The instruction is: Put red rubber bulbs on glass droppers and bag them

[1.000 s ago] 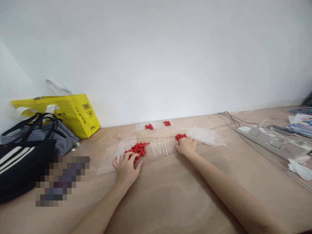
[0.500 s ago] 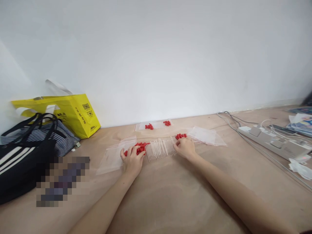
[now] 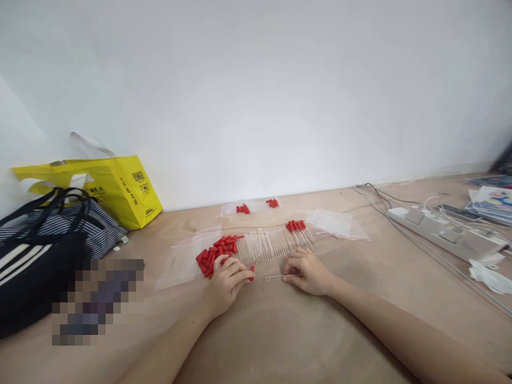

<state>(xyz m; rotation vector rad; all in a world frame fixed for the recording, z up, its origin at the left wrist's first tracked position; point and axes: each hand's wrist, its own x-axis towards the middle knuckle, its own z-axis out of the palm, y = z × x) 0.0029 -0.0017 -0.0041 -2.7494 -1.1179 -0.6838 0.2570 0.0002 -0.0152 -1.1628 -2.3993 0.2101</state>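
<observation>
Between finger and thumb, my left hand (image 3: 229,285) holds a small red cap (image 3: 252,273). My right hand (image 3: 304,271) pinches a thin clear stick (image 3: 272,278), whose free end points left toward that cap; the two are apart. Beyond my hands lies a row of thin clear sticks (image 3: 262,244). At its right end several sticks carry red caps (image 3: 296,225). A pile of loose red caps (image 3: 214,255) lies at the row's left end, just past my left fingers.
Clear plastic bags lie left (image 3: 176,265) and right (image 3: 340,224) of the row. Farther back, another bag (image 3: 228,208) has red pieces on it. A yellow bag (image 3: 124,186) and a black bag (image 3: 40,272) stand left; a power strip (image 3: 436,229) with cables lies right.
Both hands have drawn back toward me and closer together. My left hand has come away from the pile with a red cap, my right hand from the row with a stick.
</observation>
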